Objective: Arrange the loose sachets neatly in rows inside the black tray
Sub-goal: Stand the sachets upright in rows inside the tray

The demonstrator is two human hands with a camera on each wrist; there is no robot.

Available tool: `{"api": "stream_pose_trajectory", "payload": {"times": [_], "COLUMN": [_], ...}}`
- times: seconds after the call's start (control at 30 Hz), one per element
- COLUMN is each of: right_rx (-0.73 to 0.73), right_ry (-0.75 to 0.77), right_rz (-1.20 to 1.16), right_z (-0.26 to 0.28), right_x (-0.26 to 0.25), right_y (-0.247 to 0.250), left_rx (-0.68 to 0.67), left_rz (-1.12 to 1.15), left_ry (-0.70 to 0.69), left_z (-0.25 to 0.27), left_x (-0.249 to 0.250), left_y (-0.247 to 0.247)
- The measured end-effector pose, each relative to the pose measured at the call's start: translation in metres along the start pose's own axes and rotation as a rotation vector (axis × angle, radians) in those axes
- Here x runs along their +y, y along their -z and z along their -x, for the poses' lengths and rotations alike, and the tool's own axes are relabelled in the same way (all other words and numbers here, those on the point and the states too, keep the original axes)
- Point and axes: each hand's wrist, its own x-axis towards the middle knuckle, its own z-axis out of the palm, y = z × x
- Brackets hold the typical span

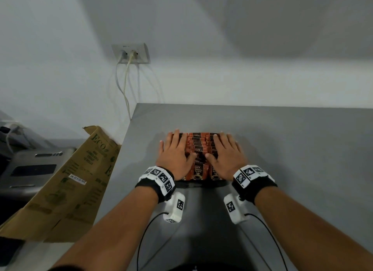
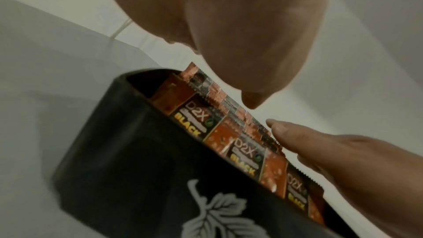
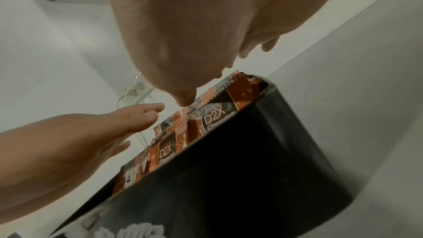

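A black tray (image 1: pixel 201 183) with a white leaf print (image 2: pixel 217 211) sits on the grey table, packed with orange-and-black sachets (image 1: pixel 196 149) standing in rows. My left hand (image 1: pixel 175 150) lies flat, fingers straight, over the tray's left side. My right hand (image 1: pixel 226 151) lies flat over the right side in the same way. Both thumbs point inward over the middle rows. In the left wrist view the sachets (image 2: pixel 199 120) stand upright above the tray wall (image 2: pixel 137 151), under my palm. The right wrist view shows the sachets (image 3: pixel 215 113) and tray wall (image 3: pixel 228 169) likewise.
The grey table (image 1: pixel 282 139) runs back to a white wall. A brown cardboard box (image 1: pixel 76 182) leans at the table's left edge. A wall socket (image 1: pixel 131 53) with white cables hangs above the table's far left corner. Dark equipment (image 1: pixel 30 165) stands far left.
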Motion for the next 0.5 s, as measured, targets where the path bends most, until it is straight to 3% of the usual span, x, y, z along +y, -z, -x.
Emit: {"api": "stream_pose_trajectory", "payload": {"times": [0.23,0.5], "right_rx": [-0.006,-0.014], "right_ry": [-0.011,-0.014], "right_rz": [-0.007,-0.048], "right_z": [-0.007,-0.005], "right_x": [0.002,0.001], "right_y": [-0.015,-0.017], "left_rx": [-0.092,-0.092], "left_rz": [-0.072,-0.015], "left_ry": [-0.001,-0.009], "left_z": [-0.001,0.001], "left_x": [-0.008,-0.008], "left_y": [-0.019,-0.019]}}
